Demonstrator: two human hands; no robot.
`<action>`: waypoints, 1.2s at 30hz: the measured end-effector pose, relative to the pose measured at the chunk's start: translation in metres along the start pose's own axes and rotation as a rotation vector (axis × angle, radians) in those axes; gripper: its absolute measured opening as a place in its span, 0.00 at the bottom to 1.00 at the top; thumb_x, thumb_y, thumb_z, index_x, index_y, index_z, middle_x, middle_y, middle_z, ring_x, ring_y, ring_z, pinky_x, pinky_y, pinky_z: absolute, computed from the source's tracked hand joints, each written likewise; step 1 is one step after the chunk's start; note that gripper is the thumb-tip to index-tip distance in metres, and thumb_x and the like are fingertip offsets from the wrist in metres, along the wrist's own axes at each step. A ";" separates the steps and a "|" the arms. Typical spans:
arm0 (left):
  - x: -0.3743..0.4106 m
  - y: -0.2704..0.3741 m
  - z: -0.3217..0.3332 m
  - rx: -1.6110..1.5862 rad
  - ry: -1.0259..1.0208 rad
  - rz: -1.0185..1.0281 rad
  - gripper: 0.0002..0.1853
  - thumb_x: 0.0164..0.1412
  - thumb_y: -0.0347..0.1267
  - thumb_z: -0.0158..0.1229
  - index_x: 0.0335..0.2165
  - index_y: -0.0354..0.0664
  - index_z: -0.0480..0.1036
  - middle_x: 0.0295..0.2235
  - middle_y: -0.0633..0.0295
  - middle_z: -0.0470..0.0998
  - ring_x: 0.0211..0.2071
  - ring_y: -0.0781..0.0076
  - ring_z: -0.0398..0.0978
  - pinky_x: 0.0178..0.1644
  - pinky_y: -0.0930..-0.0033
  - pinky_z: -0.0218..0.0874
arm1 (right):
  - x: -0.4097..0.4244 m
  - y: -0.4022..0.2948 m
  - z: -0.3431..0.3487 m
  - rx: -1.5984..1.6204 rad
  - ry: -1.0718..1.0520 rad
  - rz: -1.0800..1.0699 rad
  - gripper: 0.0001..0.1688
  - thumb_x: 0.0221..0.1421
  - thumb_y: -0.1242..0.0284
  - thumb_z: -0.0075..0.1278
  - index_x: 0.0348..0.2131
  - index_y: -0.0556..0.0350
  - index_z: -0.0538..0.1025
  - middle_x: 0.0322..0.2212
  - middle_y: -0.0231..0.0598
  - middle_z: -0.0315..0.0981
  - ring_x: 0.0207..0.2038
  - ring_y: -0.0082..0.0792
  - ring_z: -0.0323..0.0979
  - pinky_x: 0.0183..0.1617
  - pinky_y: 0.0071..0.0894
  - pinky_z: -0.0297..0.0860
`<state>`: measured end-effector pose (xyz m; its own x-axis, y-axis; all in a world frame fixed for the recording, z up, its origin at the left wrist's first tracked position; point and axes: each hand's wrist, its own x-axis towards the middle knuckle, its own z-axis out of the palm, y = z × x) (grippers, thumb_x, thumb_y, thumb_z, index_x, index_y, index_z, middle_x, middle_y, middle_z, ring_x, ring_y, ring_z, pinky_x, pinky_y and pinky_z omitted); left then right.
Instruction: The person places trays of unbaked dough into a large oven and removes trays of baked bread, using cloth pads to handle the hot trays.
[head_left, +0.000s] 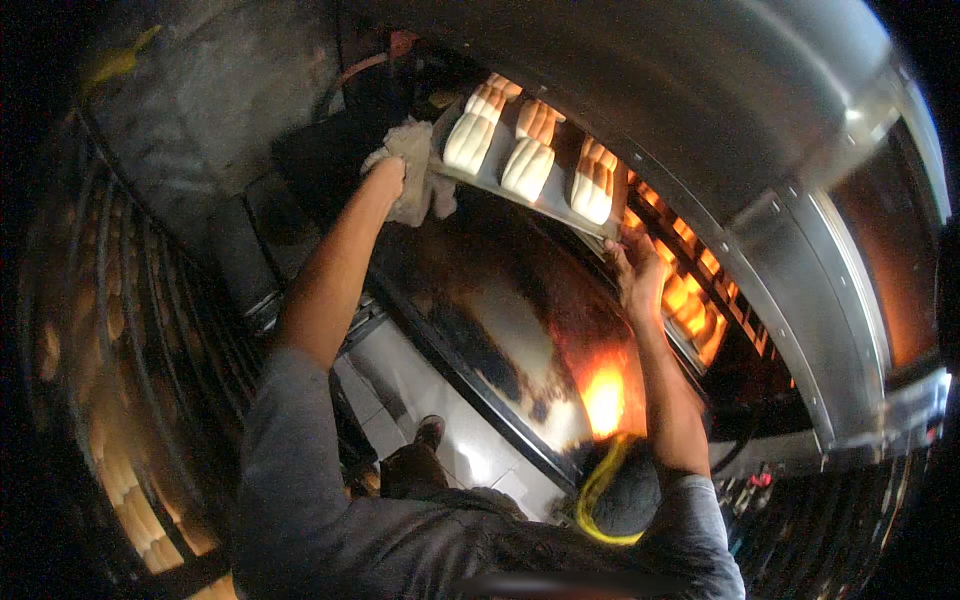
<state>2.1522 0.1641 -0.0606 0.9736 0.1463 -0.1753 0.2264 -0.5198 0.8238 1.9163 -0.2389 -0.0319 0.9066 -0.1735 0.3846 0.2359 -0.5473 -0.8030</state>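
Note:
My left hand (388, 180) holds a pale, crumpled cloth (411, 172) against the left end of a metal baking tray (491, 180). My right hand (636, 262) is bare, its fingers at the tray's right front corner. Three rows of pale dough or bread pieces (528, 169) lie on the tray, joined in groups. The far part of the tray is inside the oven opening, where an orange glow colours the bread. Whether the right fingers are closed on the tray's edge is hard to tell.
More bread (686, 304) glows orange inside the oven to the right. Below the tray, the opened oven door (517, 322) shows a bright reflection. A rack with bread (135, 517) stands at left. A dark round thing with a yellow rim (630, 487) is near my right arm, above the tiled floor (469, 450).

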 end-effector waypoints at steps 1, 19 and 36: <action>-0.011 0.012 0.013 -0.459 -0.047 -0.075 0.24 0.64 0.43 0.40 0.47 0.39 0.73 0.45 0.46 0.77 0.47 0.52 0.76 0.49 0.54 0.68 | 0.015 0.008 0.001 -0.191 0.006 -0.021 0.24 0.54 0.65 0.60 0.46 0.63 0.74 0.36 0.52 0.78 0.41 0.44 0.76 0.46 0.36 0.71; -0.145 0.068 -0.089 0.719 0.031 0.728 0.19 0.51 0.41 0.56 0.38 0.38 0.75 0.34 0.46 0.80 0.37 0.48 0.78 0.41 0.52 0.70 | 0.265 -0.018 0.204 -0.963 -0.108 -0.432 0.18 0.52 0.57 0.47 0.27 0.51 0.79 0.27 0.48 0.78 0.33 0.54 0.76 0.36 0.52 0.68; -0.192 -0.005 -0.047 0.334 0.462 0.568 0.23 0.56 0.38 0.53 0.46 0.34 0.70 0.48 0.47 0.71 0.47 0.51 0.70 0.53 0.54 0.62 | 0.133 -0.149 0.160 -0.983 -0.430 -0.517 0.15 0.55 0.66 0.45 0.38 0.48 0.79 0.35 0.46 0.79 0.39 0.49 0.78 0.38 0.53 0.73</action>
<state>1.9631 0.1784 -0.0062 0.8486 0.0799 0.5230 -0.2313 -0.8330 0.5025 2.0575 -0.0499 0.0658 0.8699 0.4389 0.2251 0.4092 -0.8969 0.1676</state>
